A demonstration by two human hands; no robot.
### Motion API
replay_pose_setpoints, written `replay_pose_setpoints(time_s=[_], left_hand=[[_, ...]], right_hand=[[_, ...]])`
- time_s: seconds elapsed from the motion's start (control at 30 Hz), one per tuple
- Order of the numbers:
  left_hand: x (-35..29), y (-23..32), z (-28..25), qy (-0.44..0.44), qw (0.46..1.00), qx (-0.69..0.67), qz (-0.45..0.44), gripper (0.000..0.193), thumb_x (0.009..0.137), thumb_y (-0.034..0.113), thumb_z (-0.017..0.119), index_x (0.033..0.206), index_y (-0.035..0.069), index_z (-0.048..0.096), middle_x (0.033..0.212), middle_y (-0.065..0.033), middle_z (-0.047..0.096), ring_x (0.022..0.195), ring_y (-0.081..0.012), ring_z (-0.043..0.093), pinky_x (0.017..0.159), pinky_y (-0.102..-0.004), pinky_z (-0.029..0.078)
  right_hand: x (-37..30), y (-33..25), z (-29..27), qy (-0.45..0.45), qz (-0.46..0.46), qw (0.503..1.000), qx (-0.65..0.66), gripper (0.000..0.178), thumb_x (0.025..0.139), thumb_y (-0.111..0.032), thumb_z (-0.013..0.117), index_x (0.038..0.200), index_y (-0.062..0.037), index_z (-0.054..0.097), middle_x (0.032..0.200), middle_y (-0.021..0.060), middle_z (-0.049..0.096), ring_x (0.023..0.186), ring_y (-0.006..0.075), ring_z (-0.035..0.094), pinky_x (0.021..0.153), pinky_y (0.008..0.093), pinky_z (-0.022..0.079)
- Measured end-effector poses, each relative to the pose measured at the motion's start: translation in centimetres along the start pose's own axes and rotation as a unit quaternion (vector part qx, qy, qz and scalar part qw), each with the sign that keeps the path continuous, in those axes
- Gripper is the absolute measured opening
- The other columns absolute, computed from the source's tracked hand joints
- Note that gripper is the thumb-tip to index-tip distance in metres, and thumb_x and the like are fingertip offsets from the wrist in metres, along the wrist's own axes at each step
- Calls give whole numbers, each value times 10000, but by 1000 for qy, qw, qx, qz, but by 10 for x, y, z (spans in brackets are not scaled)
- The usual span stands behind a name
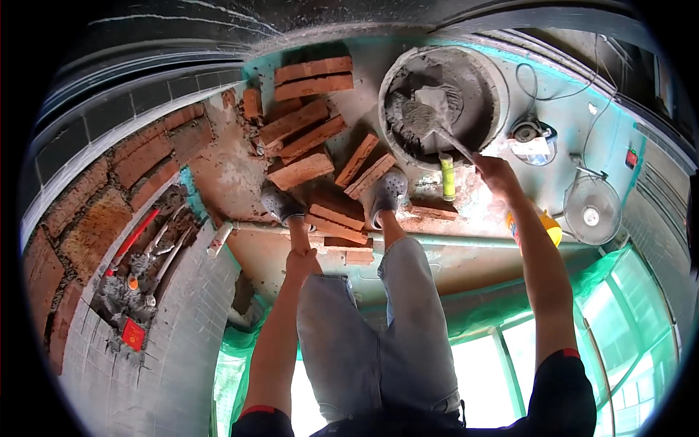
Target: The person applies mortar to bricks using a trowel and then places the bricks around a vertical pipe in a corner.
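My right hand (497,176) is closed round the handle end of a trowel (456,144). Its mortar-smeared blade dips into grey wet mortar (477,91) inside a large round tub (384,109). Down by my left knee is my left hand (302,264), touching the leg; its fingers are mostly hidden. Near the tub's front rim stands a yellow-green cylinder (447,177), a can or bottle. Loose red bricks (300,169) lie around my feet, left of the tub.
A brick wall (95,233) with a mortar-filled recess and red-handled tool (135,237) runs along the left. To the right are a fan (591,209), a corded power tool (531,135) and a yellow bucket (550,227). Green netting (480,318) hangs behind a pipe (473,240).
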State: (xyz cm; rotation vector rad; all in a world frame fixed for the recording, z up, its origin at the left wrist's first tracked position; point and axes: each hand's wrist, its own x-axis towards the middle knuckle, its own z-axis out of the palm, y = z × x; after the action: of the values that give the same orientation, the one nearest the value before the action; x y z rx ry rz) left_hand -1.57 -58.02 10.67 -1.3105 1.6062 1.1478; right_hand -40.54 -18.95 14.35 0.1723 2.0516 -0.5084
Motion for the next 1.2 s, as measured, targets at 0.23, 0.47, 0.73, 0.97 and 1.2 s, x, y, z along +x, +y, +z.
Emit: replay_pose_setpoints(time_s=[0.23, 0.47, 0.73, 0.97, 1.2], left_hand=[[94, -105, 109, 5, 996, 20, -83, 127, 818, 166, 608, 761, 61, 567, 594, -20, 507, 494, -145, 486, 440, -306, 361], [87, -120, 217, 17, 838, -335, -431, 199, 913, 252, 599, 796, 124, 501, 628, 14, 302, 502, -144, 323, 473, -316, 299], [149, -192, 237, 126, 785, -437, -420, 275, 800, 75, 684, 1071, 88, 637, 1050, -34, 602, 1031, -167, 508, 916, -394, 394], [122, -179, 235, 174, 742, -505, -405, 247, 736, -37, 721, 901, 116, 620, 746, 7, 612, 519, -102, 412, 464, -244, 272], [8, -123, 128, 39, 818, -520, -242, 369, 731, -102, 679, 1062, 11, 563, 941, -63, 605, 787, -193, 595, 726, -288, 509]], right_hand=[[-26, 13, 4, -70, 21, 971, 228, 486, 969, -478, 468, 688, -85, 523, 524, -48, 369, 469, 47, 329, 447, 229, 265], [-76, 30, 43, -106, 78, 935, 331, 495, 985, -479, 415, 745, -62, 528, 490, -26, 397, 377, 49, 326, 361, 209, 264], [-108, 22, 88, -37, 91, 925, 368, 531, 981, -514, 379, 729, -60, 493, 444, 2, 368, 332, 80, 316, 328, 225, 261], [-134, 2, 106, -48, 91, 915, 389, 539, 989, -520, 352, 750, -63, 510, 479, 8, 403, 342, 87, 326, 331, 226, 254], [-206, -57, 94, -54, 99, 888, 445, 541, 992, -527, 328, 776, -63, 502, 492, 1, 398, 366, 87, 325, 349, 233, 254]])
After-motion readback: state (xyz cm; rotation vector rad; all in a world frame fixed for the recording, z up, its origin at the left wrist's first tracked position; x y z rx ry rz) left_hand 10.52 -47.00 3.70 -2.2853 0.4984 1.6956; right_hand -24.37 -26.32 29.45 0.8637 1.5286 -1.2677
